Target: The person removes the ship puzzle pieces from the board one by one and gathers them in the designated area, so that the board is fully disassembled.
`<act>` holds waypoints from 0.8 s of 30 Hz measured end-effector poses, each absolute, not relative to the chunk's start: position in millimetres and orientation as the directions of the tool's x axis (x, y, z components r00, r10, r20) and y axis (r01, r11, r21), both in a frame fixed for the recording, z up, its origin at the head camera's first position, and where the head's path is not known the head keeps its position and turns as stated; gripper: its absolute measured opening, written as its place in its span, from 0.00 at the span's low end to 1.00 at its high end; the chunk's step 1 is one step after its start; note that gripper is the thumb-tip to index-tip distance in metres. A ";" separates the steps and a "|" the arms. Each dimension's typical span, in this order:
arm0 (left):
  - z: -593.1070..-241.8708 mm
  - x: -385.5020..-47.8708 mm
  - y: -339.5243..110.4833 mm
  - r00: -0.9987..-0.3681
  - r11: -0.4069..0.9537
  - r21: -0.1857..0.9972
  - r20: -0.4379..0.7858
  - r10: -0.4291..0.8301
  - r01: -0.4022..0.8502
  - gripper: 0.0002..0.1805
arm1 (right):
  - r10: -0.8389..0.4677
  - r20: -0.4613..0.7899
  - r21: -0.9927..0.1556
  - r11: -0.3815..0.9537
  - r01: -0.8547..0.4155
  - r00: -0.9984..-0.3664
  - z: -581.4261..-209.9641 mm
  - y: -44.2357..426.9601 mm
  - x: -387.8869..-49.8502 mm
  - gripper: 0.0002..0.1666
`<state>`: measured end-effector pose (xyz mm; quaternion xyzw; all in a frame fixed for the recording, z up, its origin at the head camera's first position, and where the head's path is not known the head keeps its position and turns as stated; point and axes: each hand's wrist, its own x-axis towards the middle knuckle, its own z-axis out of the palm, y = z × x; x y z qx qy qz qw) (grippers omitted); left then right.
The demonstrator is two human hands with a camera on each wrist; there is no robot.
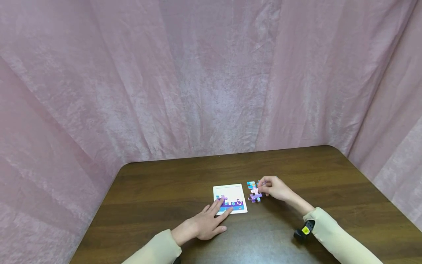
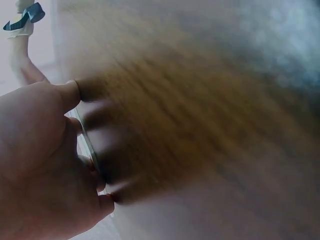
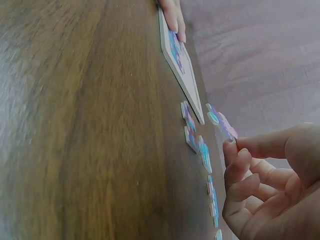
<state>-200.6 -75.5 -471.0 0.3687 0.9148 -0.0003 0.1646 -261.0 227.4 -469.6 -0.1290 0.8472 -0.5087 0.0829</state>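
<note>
A white square puzzle tray (image 1: 228, 186) lies on the table, its lower part filled with purple and blue picture pieces. My left hand (image 1: 206, 223) rests on its lower left with fingers spread and nearly straight; the left wrist view shows this hand (image 2: 45, 160) from the palm side. Just right of the tray, my right hand (image 1: 278, 189) is over loose pieces (image 1: 255, 197). In the right wrist view, thumb and fingers of that hand (image 3: 270, 185) pinch a pink and purple piece (image 3: 226, 126), raised above the table. My left fingers partly cover the tray's picture.
Several loose pieces (image 3: 213, 200) lie in a rough row beside the tray in the right wrist view. The brown wooden table (image 1: 158, 190) ends at a pink curtain (image 1: 204, 80) behind. A dark wrist device with a yellow mark (image 1: 306, 230) sits on my right wrist.
</note>
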 end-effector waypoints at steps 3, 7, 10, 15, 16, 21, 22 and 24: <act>-469.8 -199.5 -75.3 -0.678 0.731 0.109 -0.303 0.670 0.674 0.33 | -0.302 -0.022 -0.879 0.459 -0.125 -0.953 -470.2 231.0 -260.4 0.07; -471.0 -200.2 -75.4 -0.679 0.732 0.115 -0.300 0.670 0.671 0.33 | -0.283 -0.055 -0.867 0.489 -0.095 -0.958 -470.3 235.9 -261.1 0.06; -472.7 -201.2 -75.3 -0.678 0.729 0.118 -0.294 0.674 0.674 0.33 | -0.272 -0.067 -0.862 0.500 -0.082 -0.960 -470.5 239.8 -261.7 0.06; -473.1 -201.6 -75.2 -0.669 0.725 0.127 -0.304 0.678 0.677 0.33 | -0.261 -0.075 -0.861 0.503 -0.069 -0.962 -472.4 245.5 -261.2 0.06; -472.9 -201.3 -75.3 -0.669 0.725 0.128 -0.303 0.679 0.677 0.33 | -0.254 -0.079 -0.861 0.505 -0.062 -0.964 -472.7 246.6 -261.0 0.06; -477.8 -203.2 -76.9 -0.667 0.720 0.149 -0.288 0.688 0.678 0.33 | -0.229 -0.087 -0.855 0.517 -0.046 -0.969 -474.5 252.0 -261.1 0.06; -477.7 -203.6 -76.9 -0.667 0.719 0.150 -0.286 0.688 0.679 0.33 | -0.228 -0.086 -0.852 0.521 -0.047 -0.970 -474.5 252.8 -261.0 0.06; -477.3 -204.1 -76.5 -0.668 0.721 0.148 -0.288 0.686 0.676 0.33 | -0.219 -0.086 -0.843 0.536 -0.046 -0.972 -474.4 254.2 -261.1 0.05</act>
